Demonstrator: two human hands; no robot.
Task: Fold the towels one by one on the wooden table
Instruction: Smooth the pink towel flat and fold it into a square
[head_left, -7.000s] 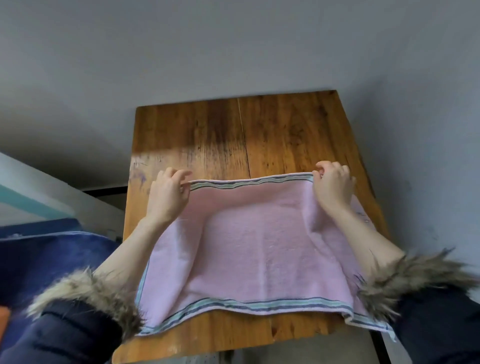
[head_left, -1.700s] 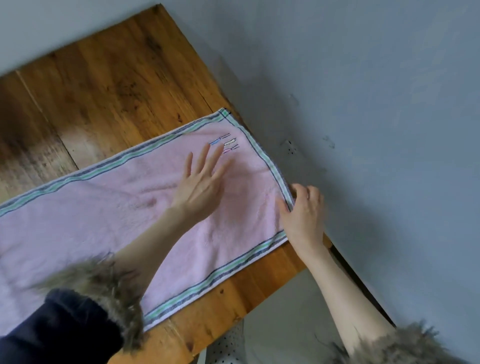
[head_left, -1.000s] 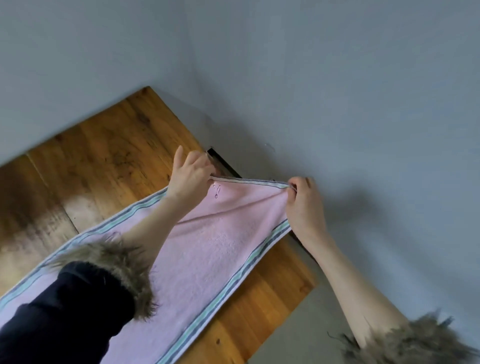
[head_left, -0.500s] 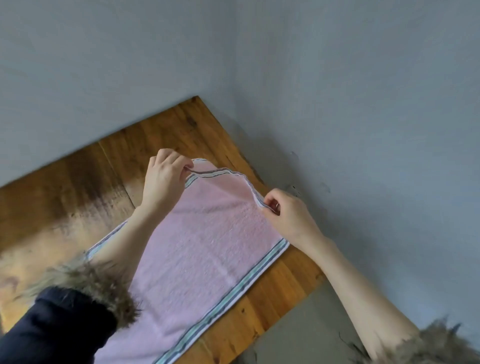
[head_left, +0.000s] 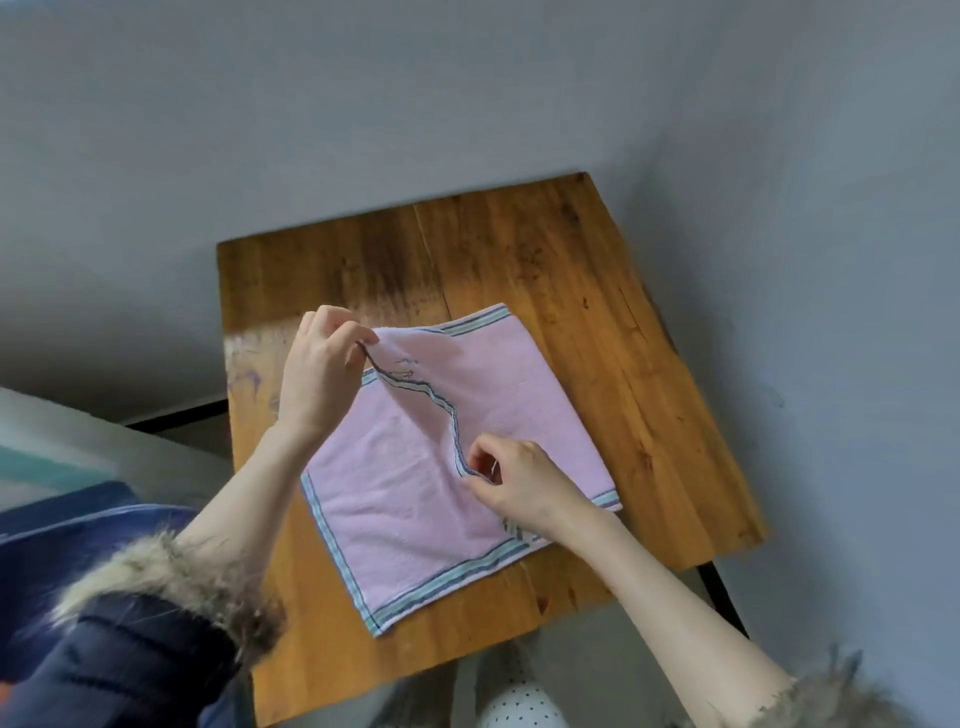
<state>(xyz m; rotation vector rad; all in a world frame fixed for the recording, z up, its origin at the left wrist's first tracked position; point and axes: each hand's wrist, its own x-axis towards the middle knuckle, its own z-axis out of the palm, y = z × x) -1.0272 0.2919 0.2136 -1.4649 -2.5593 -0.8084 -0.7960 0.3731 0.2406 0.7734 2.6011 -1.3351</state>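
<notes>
A pink towel (head_left: 395, 499) with green and grey striped borders lies on the wooden table (head_left: 597, 322). Its right end is doubled over leftward above the lower layer. My left hand (head_left: 319, 374) pinches the far corner of that lifted end, up near the towel's far edge. My right hand (head_left: 514, 483) pinches the near corner of the same end, over the towel's middle. The striped short edge sags in a curve between the two hands. A small embroidered mark shows on the flap near my left hand.
Grey walls close in behind and to the right of the table. A blue cushioned surface (head_left: 62, 545) lies to the left, below table height. The table's black leg (head_left: 722, 592) shows at the near right corner. A white dotted object (head_left: 519, 706) sits below the front edge.
Both hands have carried the towel's right end leftward over the rest of it. The flap now covers much of the lower layer. The view has swung to take in the whole table.
</notes>
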